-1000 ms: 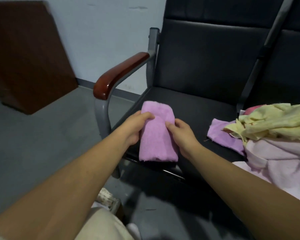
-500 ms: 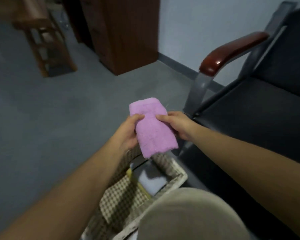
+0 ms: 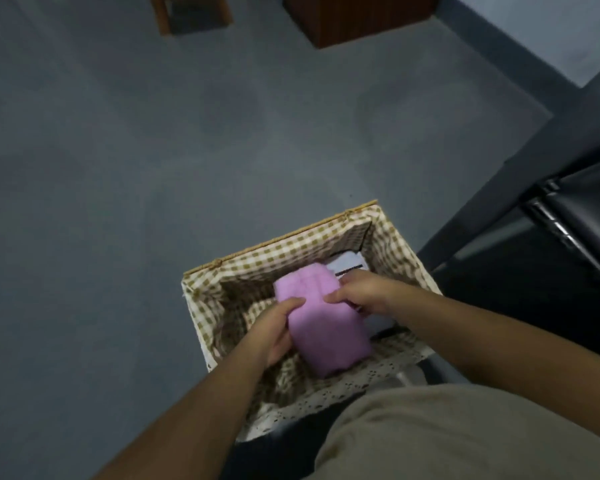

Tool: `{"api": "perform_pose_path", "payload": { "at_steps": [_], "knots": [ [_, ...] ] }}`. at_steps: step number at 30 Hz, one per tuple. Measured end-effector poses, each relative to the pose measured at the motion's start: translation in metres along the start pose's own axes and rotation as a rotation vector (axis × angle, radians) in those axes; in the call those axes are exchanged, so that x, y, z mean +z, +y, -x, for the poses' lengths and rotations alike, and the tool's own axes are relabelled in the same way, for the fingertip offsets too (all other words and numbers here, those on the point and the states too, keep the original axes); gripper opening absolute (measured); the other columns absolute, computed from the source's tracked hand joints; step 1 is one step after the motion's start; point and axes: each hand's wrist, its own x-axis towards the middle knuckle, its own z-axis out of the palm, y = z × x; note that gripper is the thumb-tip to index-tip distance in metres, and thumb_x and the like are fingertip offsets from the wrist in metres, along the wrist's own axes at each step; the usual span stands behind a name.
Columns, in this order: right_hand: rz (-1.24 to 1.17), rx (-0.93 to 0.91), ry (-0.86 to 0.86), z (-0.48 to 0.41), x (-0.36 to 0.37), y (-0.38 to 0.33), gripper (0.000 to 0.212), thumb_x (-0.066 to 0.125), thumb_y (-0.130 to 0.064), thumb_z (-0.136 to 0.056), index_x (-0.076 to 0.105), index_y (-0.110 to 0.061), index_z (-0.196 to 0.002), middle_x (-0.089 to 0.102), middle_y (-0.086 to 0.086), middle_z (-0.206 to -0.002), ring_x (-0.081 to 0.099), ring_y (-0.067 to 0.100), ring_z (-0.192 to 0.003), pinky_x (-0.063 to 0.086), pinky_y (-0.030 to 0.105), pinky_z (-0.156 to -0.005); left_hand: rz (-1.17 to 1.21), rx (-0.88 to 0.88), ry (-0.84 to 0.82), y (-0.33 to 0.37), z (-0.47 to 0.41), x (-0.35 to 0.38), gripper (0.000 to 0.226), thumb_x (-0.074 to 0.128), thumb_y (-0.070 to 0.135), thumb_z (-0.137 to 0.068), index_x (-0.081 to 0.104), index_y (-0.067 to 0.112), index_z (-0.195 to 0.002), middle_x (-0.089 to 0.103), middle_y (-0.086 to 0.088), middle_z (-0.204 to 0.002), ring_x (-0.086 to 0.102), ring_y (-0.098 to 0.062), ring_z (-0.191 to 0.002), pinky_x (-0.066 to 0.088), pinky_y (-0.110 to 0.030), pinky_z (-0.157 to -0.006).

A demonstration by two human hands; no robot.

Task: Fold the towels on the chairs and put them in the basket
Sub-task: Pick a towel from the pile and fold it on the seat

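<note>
Over the open basket (image 3: 281, 237) on the floor, we now find the folded purple towel (image 3: 326, 334), partly below the rim and inside the checked lining (image 3: 291, 251). The left hand (image 3: 274, 327) and right hand (image 3: 364, 292) hold it between them. The left thumb lies on top and the palm is under the near side. The right fingers (image 3: 336, 298) are curled over the far edge, clamped on the cloth.

A second ago this towel lay folded on the black chair seat, pressed flat by both hands. Half a second ago it was in the air, above the basket's near corner. Since then it has come down into the basket mouth, and the view has swung away from the seat. Only the edge of the chair (image 3: 586, 209) now shows at the right.

We judge the folding of this towel done and its placing nearly so, since neither hand has let go. We cannot tell whether it already rests on what lies beneath. The yellow and pink heap seen earlier on the seat is out of view and presumably waits its turn.

Behind the towel, a white item (image 3: 347, 265) in the basket carries a dark band. It may be print, but it is too blurred to read, and we see no other label or brand.
</note>
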Motion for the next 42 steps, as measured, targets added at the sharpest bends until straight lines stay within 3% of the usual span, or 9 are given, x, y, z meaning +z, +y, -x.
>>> {"api": "perform_pose_path", "payload": {
  "at_steps": [6,10,13,16,22,28,31,35,42],
  "knots": [
    [0.095,-0.095,0.138,-0.031,0.022,0.02,0.031,0.074,-0.032,-0.087,0.049,-0.019,-0.074,0.06,0.007,-0.088,0.06,0.024,-0.084,0.048,0.03,-0.062,-0.051,0.053,0.161,-0.019,-0.034,-0.012,0.023,0.063,0.011,-0.095,0.067,0.011,-0.118,0.074,-0.015,-0.11,0.071,-0.027,-0.1,0.06,-0.034,-0.076],
    [0.094,-0.173,0.216,-0.037,0.034,0.029,0.022,0.069,-0.013,-0.086,0.053,-0.02,-0.074,0.06,0.007,-0.087,0.056,0.021,-0.086,0.04,0.027,-0.07,-0.299,0.138,0.341,-0.019,-0.055,-0.026,0.032,0.072,0.026,-0.087,0.067,0.009,-0.114,0.073,-0.014,-0.108,0.069,-0.028,-0.094,0.057,-0.039,-0.081],
    [0.117,-0.212,0.291,-0.025,0.029,0.028,0.019,0.063,-0.018,-0.088,0.053,-0.012,-0.073,0.056,0.002,-0.076,0.052,0.018,-0.081,0.033,0.028,-0.066,-0.58,0.213,0.401,-0.006,-0.059,-0.029,0.047,0.076,0.038,-0.073,0.068,0.002,-0.102,0.071,-0.013,-0.099,0.065,-0.023,-0.089,0.055,-0.039,-0.081],
    [0.226,-0.243,0.29,0.009,0.007,0.013,0.022,0.058,-0.027,-0.094,0.062,-0.01,-0.082,0.062,0.003,-0.083,0.056,0.019,-0.086,0.038,0.029,-0.071,-0.79,0.252,0.302,0.023,-0.033,-0.01,0.028,0.061,0.018,-0.092,0.061,0.009,-0.065,0.059,-0.015,-0.071,0.051,-0.022,-0.067,0.038,-0.033,-0.064],
    [0.372,-0.285,0.484,0.119,-0.053,-0.022,0.034,0.056,-0.04,-0.097,0.067,-0.012,-0.112,0.069,0.01,-0.113,0.062,0.025,-0.104,0.047,0.033,-0.086,-0.931,0.392,0.022,0.083,0.047,0.069,0.027,0.058,0.025,-0.086,0.052,0.016,-0.061,0.049,0.001,-0.05,0.043,-0.019,-0.053,0.033,-0.025,-0.051],
    [0.329,-0.283,0.84,0.276,-0.121,-0.019,0.039,0.056,-0.042,-0.096,0.065,-0.014,-0.121,0.069,0.008,-0.12,0.062,0.025,-0.111,0.047,0.031,-0.093,-1.112,0.77,-0.157,0.136,0.153,0.201,0.023,0.055,0.039,-0.073,0.055,0.016,-0.073,0.058,-0.012,-0.08,0.053,-0.02,-0.074,0.038,-0.032,-0.069],
    [0.293,-0.266,1.023,0.355,-0.154,0.011,0.038,0.055,-0.042,-0.097,0.064,-0.014,-0.122,0.066,0.006,-0.124,0.061,0.026,-0.115,0.048,0.034,-0.094,-1.211,0.941,-0.256,0.132,0.207,0.274,0.018,0.058,0.031,-0.087,0.059,0.013,-0.083,0.063,-0.011,-0.083,0.059,-0.023,-0.077,0.048,-0.035,-0.072],
    [0.198,-0.155,1.204,0.448,-0.191,0.08,0.046,0.052,-0.047,-0.099,0.057,-0.016,-0.132,0.061,0.004,-0.132,0.059,0.023,-0.115,0.045,0.031,-0.087,-1.274,1.085,-0.388,0.094,0.255,0.37,0.024,0.059,0.028,-0.09,0.068,0.007,-0.095,0.072,-0.011,-0.098,0.066,-0.027,-0.096,0.053,-0.039,-0.092],
    [0.137,0.171,1.485,0.567,-0.221,0.227,0.039,0.057,-0.037,-0.096,0.063,-0.008,-0.122,0.068,0.01,-0.116,0.064,0.027,-0.102,0.044,0.027,-0.079,-1.446,1.129,-0.73,-0.027,0.293,0.511,0.02,0.058,0.032,-0.095,0.066,0.014,-0.099,0.068,-0.003,-0.096,0.064,-0.02,-0.091,0.05,-0.038,-0.083]
  ]
}}
